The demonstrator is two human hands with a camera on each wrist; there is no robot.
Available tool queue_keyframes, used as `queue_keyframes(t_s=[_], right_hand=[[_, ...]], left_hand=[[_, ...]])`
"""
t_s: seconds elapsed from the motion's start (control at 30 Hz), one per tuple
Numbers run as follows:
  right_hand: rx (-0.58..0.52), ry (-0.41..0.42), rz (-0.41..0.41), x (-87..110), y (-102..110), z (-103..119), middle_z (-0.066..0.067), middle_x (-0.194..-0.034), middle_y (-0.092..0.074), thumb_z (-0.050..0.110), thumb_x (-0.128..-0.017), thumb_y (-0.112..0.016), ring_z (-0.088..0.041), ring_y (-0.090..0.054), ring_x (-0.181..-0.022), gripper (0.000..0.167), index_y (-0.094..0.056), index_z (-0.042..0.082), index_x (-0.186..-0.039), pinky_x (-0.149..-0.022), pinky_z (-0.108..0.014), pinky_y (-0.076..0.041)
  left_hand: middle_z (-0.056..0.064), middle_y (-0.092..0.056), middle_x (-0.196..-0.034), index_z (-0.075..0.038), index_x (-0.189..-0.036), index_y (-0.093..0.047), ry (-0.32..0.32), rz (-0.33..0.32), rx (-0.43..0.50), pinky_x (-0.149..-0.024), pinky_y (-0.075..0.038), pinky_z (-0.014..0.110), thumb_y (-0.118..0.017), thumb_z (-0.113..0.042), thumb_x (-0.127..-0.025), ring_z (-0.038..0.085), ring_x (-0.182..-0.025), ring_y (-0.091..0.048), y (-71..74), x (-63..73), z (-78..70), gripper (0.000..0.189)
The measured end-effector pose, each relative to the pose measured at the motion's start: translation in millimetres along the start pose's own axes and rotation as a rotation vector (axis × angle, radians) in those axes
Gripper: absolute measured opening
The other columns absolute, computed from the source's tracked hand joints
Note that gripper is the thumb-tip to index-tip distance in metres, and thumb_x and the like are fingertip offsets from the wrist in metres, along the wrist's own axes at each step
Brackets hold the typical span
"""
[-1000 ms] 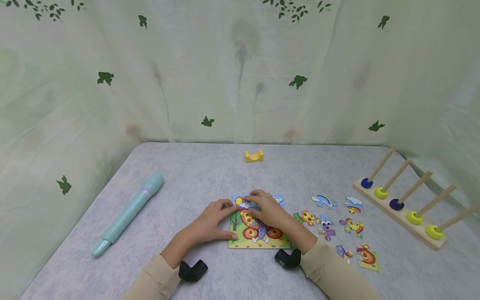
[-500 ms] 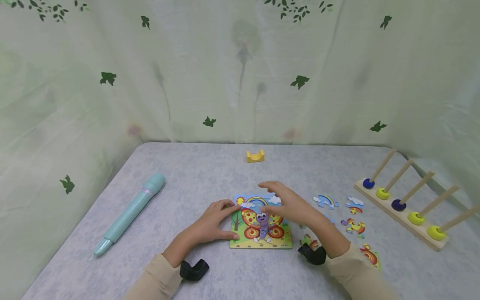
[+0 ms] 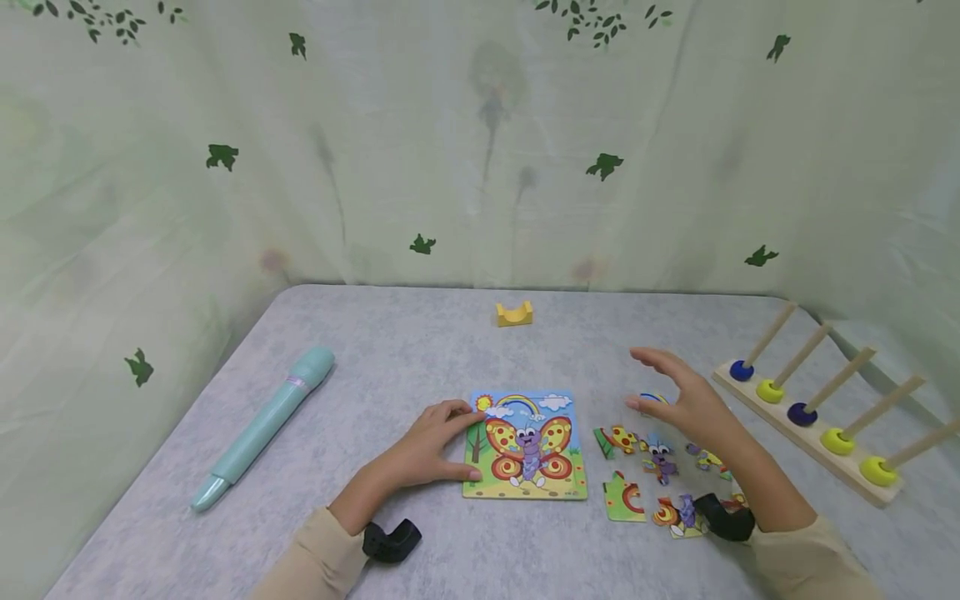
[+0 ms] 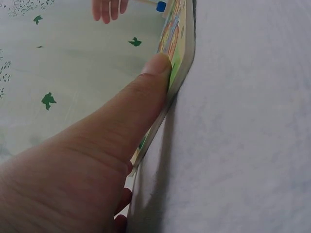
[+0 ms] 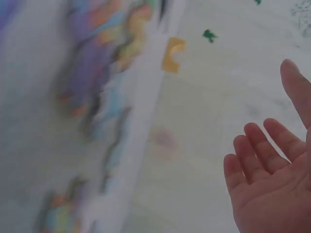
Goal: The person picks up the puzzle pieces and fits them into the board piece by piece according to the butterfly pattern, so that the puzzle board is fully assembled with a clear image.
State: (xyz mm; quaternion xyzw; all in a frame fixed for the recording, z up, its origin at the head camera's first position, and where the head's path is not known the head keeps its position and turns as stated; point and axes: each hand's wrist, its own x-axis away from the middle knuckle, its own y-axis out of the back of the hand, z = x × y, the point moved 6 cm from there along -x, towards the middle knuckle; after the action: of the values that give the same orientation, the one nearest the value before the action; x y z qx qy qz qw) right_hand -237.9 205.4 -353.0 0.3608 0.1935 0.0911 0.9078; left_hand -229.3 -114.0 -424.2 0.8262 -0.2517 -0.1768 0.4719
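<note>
A square butterfly picture board point(image 3: 528, 467) lies flat on the table. My left hand point(image 3: 431, 446) rests at its left side, with thumb and index fingertips on the edge. In the left wrist view the straight thumb point(image 4: 141, 87) presses on the board's edge point(image 4: 187, 53). To the right, my right hand point(image 3: 693, 408) is raised over loose jigsaw pieces, its fingers and thumb spread with nothing between them. The right wrist view shows this hand's palm point(image 5: 277, 194), fingers apart. A purple butterfly-head piece point(image 3: 660, 460) and a green corner piece point(image 3: 622, 498) lie near the board; the hand partly hides others.
A wooden peg stand point(image 3: 813, 433) with blue and yellow beads stands at the far right. A yellow arch-shaped block point(image 3: 514, 315) sits at the back. On the left lies a long turquoise pen-shaped thing point(image 3: 262, 429). A leaf-patterned curtain point(image 3: 420, 167) hangs behind the table.
My right hand has left the board and moved right over the loose pieces, uncovering the whole butterfly picture. The left hand has stayed at the board's left edge.
</note>
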Motion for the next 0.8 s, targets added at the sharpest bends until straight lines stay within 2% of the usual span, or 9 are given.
queue_keyframes(t_s=[0.13, 0.33, 0.63, 0.8], right_hand=[[0.011, -0.071, 0.01, 8.8, 0.4, -23.7, -0.019, -0.132, -0.04, 0.025, -0.08, -0.068, -0.037, -0.035, -0.118, 0.065, -0.038, 0.004, -0.134, -0.091, -0.059, -0.029], [0.007, -0.163, 0.041, 14.2, -1.3, -51.4, -0.02, -0.134, -0.038, 0.028, -0.081, -0.067, -0.038, -0.032, -0.121, 0.067, -0.036, 0.005, -0.136, -0.092, -0.058, -0.028], [-0.008, -0.227, 0.105, 21.5, -4.8, -71.8, -0.023, -0.136, -0.034, 0.034, -0.083, -0.064, -0.044, -0.029, -0.121, 0.069, -0.033, 0.003, -0.136, -0.091, -0.061, -0.027], [0.001, -0.253, 0.132, 25.1, -7.1, -80.4, -0.024, -0.135, -0.034, 0.035, -0.082, -0.065, -0.043, -0.029, -0.123, 0.071, -0.033, 0.001, -0.135, -0.095, -0.058, -0.024]], left_hand=[[0.002, -0.033, -0.132, -0.024, -0.137, -0.04, 0.006, 0.004, 0.002, -0.098, -0.025, 0.045, -0.065, -0.059, -0.069, 0.024, -0.122, -0.026, 0.2, -0.2, -1.2, 0.08], [0.003, -0.033, -0.132, -0.024, -0.137, -0.04, 0.013, 0.004, 0.003, -0.099, -0.024, 0.045, -0.065, -0.059, -0.069, 0.025, -0.123, -0.025, -0.2, -0.3, -1.0, 0.081], [0.003, -0.033, -0.133, -0.024, -0.137, -0.04, 0.017, 0.006, 0.001, -0.099, -0.024, 0.045, -0.065, -0.06, -0.069, 0.024, -0.123, -0.025, -0.2, 0.1, -0.4, 0.08], [0.003, -0.033, -0.133, -0.024, -0.137, -0.039, 0.016, 0.006, 0.007, -0.099, -0.023, 0.046, -0.064, -0.061, -0.07, 0.025, -0.124, -0.024, -0.9, 0.0, 0.1, 0.081]])
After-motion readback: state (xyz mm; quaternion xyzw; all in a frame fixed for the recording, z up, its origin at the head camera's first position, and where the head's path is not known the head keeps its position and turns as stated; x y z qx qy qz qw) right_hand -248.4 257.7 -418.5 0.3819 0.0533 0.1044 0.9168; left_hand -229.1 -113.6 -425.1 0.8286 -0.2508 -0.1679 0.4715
